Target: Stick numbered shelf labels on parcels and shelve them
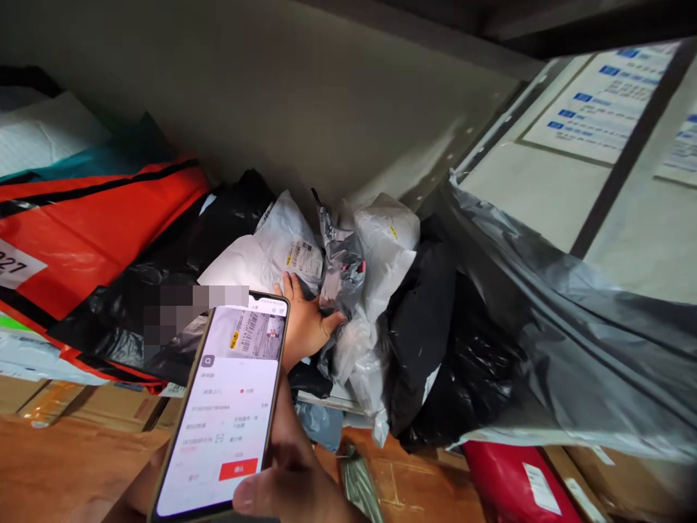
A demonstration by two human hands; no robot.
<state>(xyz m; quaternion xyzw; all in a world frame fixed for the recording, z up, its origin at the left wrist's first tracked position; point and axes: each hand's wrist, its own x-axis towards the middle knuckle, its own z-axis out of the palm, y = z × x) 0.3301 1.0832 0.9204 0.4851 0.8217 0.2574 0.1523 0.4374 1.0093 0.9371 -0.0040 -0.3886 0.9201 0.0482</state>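
My right hand (297,476) grips a smartphone (223,407), its thumb over the lower right of the screen. The lit screen shows a camera picture of a parcel label at the top and a red button low down. Beyond the phone, my left hand (305,323) reaches in among bagged parcels with fingers and thumb spread. Its fingers touch a white plastic parcel (280,232) bearing a barcode label (303,258). The thumb lies by a crumpled grey plastic parcel (345,272). The phone hides part of my left arm.
On the shelf, an orange bag (103,225) and black parcels (218,225) lie left; a white parcel (386,225), black parcels (425,319) and a large grey bag (544,327) lie right. A red parcel (506,479) and cardboard boxes (109,407) sit lower. Printed sheets (599,109) hang right.
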